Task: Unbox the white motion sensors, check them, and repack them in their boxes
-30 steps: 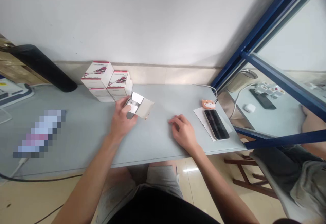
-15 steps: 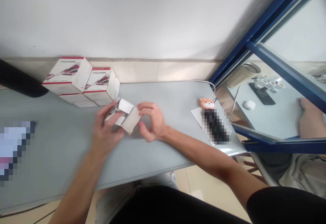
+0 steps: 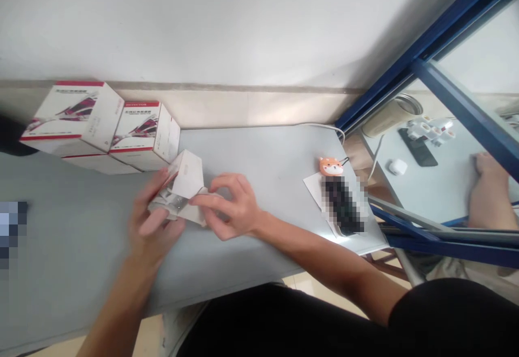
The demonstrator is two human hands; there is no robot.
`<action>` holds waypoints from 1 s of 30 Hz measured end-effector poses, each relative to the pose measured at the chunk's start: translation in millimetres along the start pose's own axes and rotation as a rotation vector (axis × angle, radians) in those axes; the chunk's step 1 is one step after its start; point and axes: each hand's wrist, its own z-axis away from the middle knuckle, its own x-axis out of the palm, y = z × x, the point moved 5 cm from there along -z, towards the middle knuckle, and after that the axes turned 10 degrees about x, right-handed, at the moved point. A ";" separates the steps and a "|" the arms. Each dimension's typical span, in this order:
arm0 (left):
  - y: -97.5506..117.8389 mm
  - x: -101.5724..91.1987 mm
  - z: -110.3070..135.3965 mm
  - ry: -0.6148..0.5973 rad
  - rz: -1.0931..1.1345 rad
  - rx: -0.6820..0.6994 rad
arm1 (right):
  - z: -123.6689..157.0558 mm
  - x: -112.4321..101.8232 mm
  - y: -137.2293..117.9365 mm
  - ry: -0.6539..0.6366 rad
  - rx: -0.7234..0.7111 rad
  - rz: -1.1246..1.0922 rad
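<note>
My left hand (image 3: 152, 222) and my right hand (image 3: 231, 208) both grip a small white carton (image 3: 184, 186) with open flaps, just above the grey table (image 3: 263, 151). The left hand's fingers wrap round its left side, where something grey shows inside. The right hand's fingertips pinch a flap on its right side. Behind the carton stand stacked white boxes with red stripes (image 3: 103, 124), close to my left hand.
To the right lie a blurred phone on white paper (image 3: 343, 205) and an orange animal-shaped charm (image 3: 330, 166) with a white cable. A blue frame (image 3: 441, 75) separates a neighbouring desk, where another person's hand (image 3: 488, 189) rests near earbuds and a cup.
My right hand left the table and came over to the carton. Both hands drew the carton nearer and turned it. The view shifted rightward.
</note>
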 end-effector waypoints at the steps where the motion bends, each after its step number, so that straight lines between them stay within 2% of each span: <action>1: 3.3 -0.5 -0.5 -0.011 -0.007 0.063 | 0.9 2.3 0.1 -0.024 -0.009 0.016; 3: 9.1 -1.3 -1.7 -0.031 -0.019 0.170 | 2.7 7.1 1.3 -0.075 -0.025 0.047; 7: 8.2 -2.0 -0.9 -0.063 -0.080 0.168 | 4.5 13.1 3.3 -0.161 -0.059 0.083; 14: 8.6 0.2 -2.3 -0.096 -0.155 0.198 | 0.7 12.2 5.6 -0.164 -0.045 0.097; 19: 7.5 0.3 -5.4 -0.103 -0.150 0.212 | -2.6 12.8 6.0 -0.241 -0.024 0.130; 21: 6.2 0.0 -5.4 -0.104 -0.143 0.214 | -3.9 11.4 6.0 -0.228 -0.017 0.132; 28: 2.2 -0.1 -2.8 -0.106 -0.109 0.174 | -4.7 11.4 6.5 -0.203 0.019 0.143; 30: -5.3 0.4 -0.2 -0.104 -0.083 0.034 | -4.3 10.8 7.1 -0.190 0.059 0.156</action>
